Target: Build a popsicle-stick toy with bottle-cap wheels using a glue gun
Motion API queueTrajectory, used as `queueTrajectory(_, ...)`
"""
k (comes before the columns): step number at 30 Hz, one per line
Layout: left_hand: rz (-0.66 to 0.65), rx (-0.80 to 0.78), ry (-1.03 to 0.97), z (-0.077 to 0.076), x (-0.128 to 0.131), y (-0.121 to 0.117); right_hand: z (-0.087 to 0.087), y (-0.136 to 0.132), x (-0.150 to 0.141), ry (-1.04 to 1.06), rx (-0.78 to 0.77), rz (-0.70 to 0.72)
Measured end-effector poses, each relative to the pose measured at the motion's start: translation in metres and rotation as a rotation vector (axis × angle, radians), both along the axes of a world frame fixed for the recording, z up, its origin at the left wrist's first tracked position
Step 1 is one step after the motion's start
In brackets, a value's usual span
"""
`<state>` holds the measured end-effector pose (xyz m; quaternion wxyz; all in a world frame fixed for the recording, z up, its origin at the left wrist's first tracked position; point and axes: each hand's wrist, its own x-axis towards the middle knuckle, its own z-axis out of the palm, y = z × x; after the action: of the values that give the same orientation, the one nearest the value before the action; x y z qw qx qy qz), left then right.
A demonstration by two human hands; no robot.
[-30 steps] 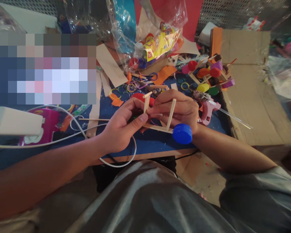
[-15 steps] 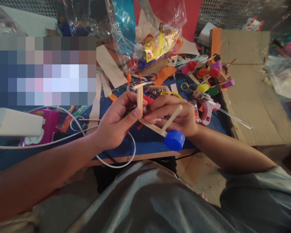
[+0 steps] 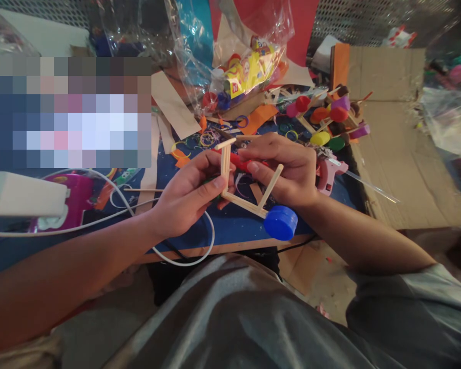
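My left hand point(image 3: 188, 197) is closed, thumb and fingers pinching a frame of glued wooden sticks point(image 3: 244, 202). One stick of the frame stands upright beside the thumb, with a short crosspiece on top. Another stick slants up near the frame's right end, where a blue bottle cap point(image 3: 280, 223) is fixed. Just right of the frame, my right hand point(image 3: 286, 166) is closed around red-handled pliers point(image 3: 240, 144). Their dark jaws point up and to the left, and the fingers cover much of the handles.
A pink glue gun point(image 3: 332, 171) lies right of my right hand. Behind it are stick models with coloured caps point(image 3: 338, 113). Cardboard point(image 3: 411, 169) covers the right side. A white cable point(image 3: 213, 233) loops by my left wrist, near a white charger point(image 3: 26, 193). Plastic bags point(image 3: 249, 66) are at the back.
My right hand has moved away from the wooden frame and up onto the pliers, closing on the handles. The frame and my left hand have shifted slightly right.
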<state>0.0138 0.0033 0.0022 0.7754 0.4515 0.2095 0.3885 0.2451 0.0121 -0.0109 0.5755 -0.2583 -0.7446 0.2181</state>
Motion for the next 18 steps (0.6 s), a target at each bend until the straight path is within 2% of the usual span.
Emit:
queueTrajectory(6,-0.014,0.068,0.033,-0.004,0.001,-0.002,0.003,-0.001,0.000,-0.105,0.185,0.008)
queueTrajectory(14,-0.008,0.166,0.043,-0.011,-0.001,-0.001,0.002,-0.005,-0.001,-0.172,0.097,-0.055)
queueTrajectory(18,0.009,0.182,0.054,-0.012,0.000,-0.002,0.002,-0.005,-0.003,-0.191,0.095,-0.014)
